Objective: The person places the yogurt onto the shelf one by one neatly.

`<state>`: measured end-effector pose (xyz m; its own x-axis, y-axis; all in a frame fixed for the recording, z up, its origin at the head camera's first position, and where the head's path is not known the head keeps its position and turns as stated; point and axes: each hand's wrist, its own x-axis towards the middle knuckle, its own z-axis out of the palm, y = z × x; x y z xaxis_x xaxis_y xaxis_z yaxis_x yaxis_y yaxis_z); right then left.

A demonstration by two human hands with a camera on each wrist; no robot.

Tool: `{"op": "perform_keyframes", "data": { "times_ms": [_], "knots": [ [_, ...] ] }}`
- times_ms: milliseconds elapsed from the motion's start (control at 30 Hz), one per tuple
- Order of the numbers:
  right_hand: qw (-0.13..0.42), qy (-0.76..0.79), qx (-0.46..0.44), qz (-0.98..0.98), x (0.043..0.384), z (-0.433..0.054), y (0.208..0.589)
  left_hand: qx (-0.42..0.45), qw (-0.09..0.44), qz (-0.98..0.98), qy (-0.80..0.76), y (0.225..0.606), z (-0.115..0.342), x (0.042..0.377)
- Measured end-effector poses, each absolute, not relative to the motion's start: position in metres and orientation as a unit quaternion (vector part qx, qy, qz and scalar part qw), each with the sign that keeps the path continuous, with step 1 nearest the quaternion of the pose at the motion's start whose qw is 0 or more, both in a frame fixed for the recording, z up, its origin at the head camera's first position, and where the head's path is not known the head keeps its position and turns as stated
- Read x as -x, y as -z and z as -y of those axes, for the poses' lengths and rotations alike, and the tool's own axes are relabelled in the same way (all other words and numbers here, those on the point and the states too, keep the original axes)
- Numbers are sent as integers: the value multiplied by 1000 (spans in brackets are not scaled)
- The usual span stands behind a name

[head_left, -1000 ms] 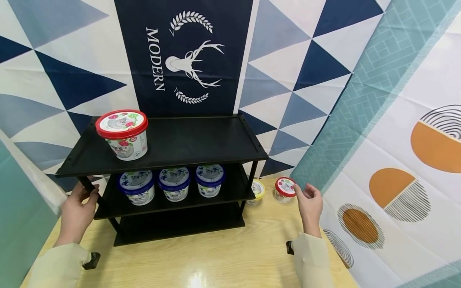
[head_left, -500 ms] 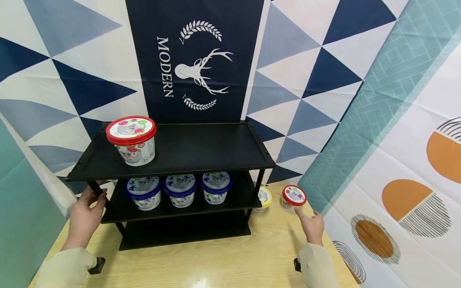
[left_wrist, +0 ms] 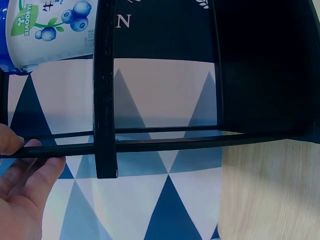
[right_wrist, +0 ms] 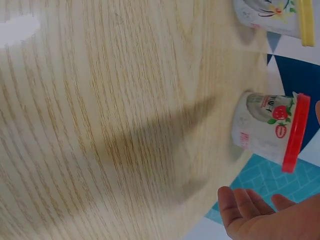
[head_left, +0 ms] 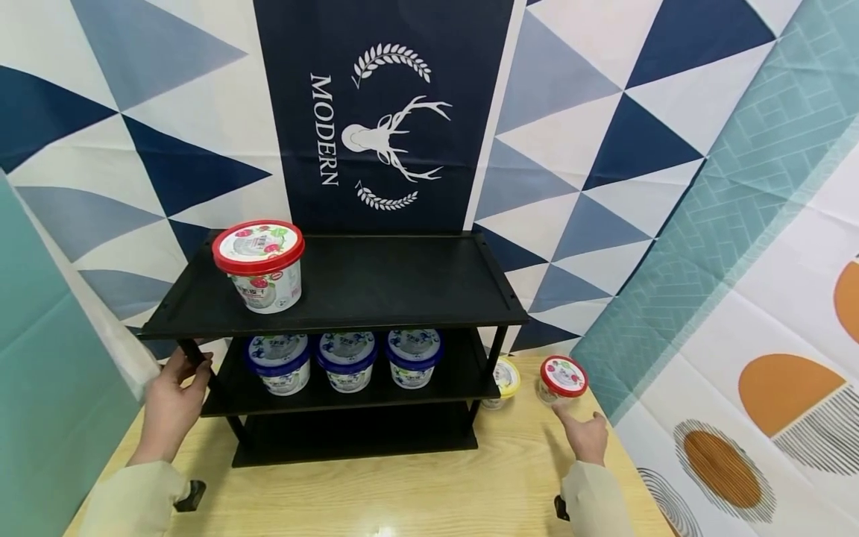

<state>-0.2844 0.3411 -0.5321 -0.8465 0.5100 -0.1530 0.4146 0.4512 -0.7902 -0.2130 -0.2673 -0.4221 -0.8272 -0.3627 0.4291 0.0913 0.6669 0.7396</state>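
My left hand holds the left front post of a black three-tier shelf. Thumb and fingers pinch this thin post in the left wrist view. My right hand reaches over the table at the right, its fingers extended and nothing in them. Just beyond it stands a yogurt tub with a red lid; a gap separates fingers and tub in the right wrist view. Another red-lidded tub sits at the left of the top shelf. Three blue-lidded tubs line the middle shelf.
A yellow-lidded tub stands by the shelf's right side, partly hidden by a post. The wooden table spreads in front. A patterned cloth hangs behind, and other cloths flank the table left and right.
My right hand has moved forward to the red-lidded tub on the table. The left hand keeps its hold on the post. The head view has shifted, so the scene sits lower and farther right.
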Motion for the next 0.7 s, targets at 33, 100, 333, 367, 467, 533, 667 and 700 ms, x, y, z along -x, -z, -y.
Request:
{"op": "perform_keyframes", "data": {
  "times_ms": [33,100,333,367,467,533,667,700],
  "knots": [
    [56,-445,271,852,286,-342,533,-77,285,868,399,423,267,213],
    [56,-444,272,852,288,-342,535,-75,291,866,399,424,267,214],
    [43,-448,278,848,296,-341,537,-64,297,865,400,425,268,215],
    [42,-448,280,848,297,-340,537,-63,297,864,402,425,269,215],
    [43,-451,288,844,300,-337,535,-65,293,865,402,425,269,215],
    [42,-454,291,841,302,-336,534,-66,291,867,400,425,269,216],
    [38,-459,298,836,306,-334,533,-68,284,871,396,425,270,217],
    [35,-460,299,835,308,-333,533,-70,284,871,395,426,271,217]
  ]
}}
